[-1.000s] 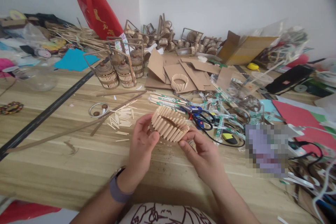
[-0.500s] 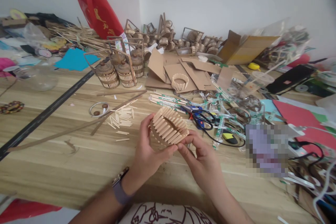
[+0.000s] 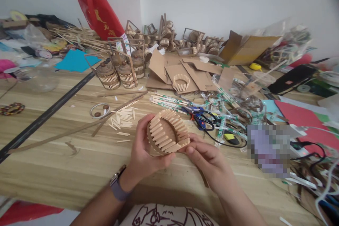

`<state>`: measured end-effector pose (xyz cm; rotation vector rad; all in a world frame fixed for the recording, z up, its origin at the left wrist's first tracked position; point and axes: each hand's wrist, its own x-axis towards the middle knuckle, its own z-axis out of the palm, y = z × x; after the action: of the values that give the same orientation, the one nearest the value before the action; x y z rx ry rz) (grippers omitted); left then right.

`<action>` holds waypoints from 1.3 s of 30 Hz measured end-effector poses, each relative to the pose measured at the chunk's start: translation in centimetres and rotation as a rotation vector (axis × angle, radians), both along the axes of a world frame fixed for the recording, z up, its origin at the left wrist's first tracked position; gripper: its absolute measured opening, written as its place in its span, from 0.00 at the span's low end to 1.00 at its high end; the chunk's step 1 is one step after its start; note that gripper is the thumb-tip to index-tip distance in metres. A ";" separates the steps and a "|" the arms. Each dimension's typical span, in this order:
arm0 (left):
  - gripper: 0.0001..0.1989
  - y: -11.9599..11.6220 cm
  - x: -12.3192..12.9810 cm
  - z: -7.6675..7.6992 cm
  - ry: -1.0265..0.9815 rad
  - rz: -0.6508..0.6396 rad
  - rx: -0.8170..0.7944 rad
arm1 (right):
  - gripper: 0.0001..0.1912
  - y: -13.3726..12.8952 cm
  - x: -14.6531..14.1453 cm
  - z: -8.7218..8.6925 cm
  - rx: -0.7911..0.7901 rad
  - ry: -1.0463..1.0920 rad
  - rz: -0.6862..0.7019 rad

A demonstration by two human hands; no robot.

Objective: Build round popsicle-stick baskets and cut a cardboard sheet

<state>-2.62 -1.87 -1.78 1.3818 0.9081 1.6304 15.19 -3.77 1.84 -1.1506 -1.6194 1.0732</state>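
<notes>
My left hand point(image 3: 148, 150) is wrapped round a small round basket point(image 3: 165, 140) made of short wooden sticks set side by side in a ring, with a brown cardboard base inside. The basket tilts so that its open top faces me. At its right edge, my right hand point(image 3: 208, 157) is closed in a pinch on a thin brown cardboard strip point(image 3: 203, 177), whose loose part hangs below the palm. Where the strip meets the basket is hidden by my fingers. Left of the basket lies a pile of short cut sticks point(image 3: 123, 118).
Another stick ring point(image 3: 181, 83) stands on cardboard sheets point(image 3: 159, 67). Finished lidded baskets point(image 3: 128, 74) with handles stand at back left. Scissors point(image 3: 203, 116) and wrapped chopsticks point(image 3: 169, 101) lie beyond my hands. A ring point(image 3: 100, 111) with beads, a long brown strip point(image 3: 63, 132) and paper clutter surround them.
The basket has turned and tilted towards me, so its inner base shows more. My right hand has shifted slightly right and down, and the strip's hanging part has come into view.
</notes>
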 end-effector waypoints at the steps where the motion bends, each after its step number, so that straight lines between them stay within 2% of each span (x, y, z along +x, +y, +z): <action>1: 0.41 0.0 -0.1 0.1 0.001 0.009 0.010 | 0.14 0.0 0.0 0.0 -0.013 0.035 0.009; 5: 0.41 0.1 -0.3 0.5 -0.012 0.037 0.010 | 0.12 -0.1 0.3 -0.3 -0.071 0.146 0.050; 11: 0.41 0.1 -0.4 0.7 -0.064 0.085 -0.045 | 0.16 -0.3 0.1 -0.4 -0.209 0.215 0.054; 15: 0.41 0.6 -0.8 0.0 -0.119 0.098 -0.063 | 0.16 -0.1 0.0 -0.7 -0.272 0.423 0.089; 17: 0.39 1.1 -1.2 -0.7 -0.197 0.114 -0.103 | 0.17 -0.1 0.5 -0.9 -0.244 0.456 0.048; 22: 0.36 2.0 -1.8 -1.9 -0.287 0.110 -0.194 | 0.17 -0.7 1.6 -0.3 -0.072 0.068 -0.073; 27: 0.33 2.0 -1.6 -1.6 -0.312 0.120 -0.193 | 0.07 -1.2 1.5 1.0 0.045 -0.221 -0.134; 33: 0.34 2.1 -1.4 -0.9 -0.391 0.053 -0.225 | 0.07 -1.0 1.6 1.5 0.151 -0.333 -0.138; 39: 0.36 1.8 -0.9 -0.1 -0.458 -0.132 -0.289 | 0.08 -0.3 1.4 1.3 0.244 -0.369 -0.188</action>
<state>-3.54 -0.05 -1.85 0.8067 0.7260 1.5533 16.64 -4.05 3.11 -1.3569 -1.8194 0.5457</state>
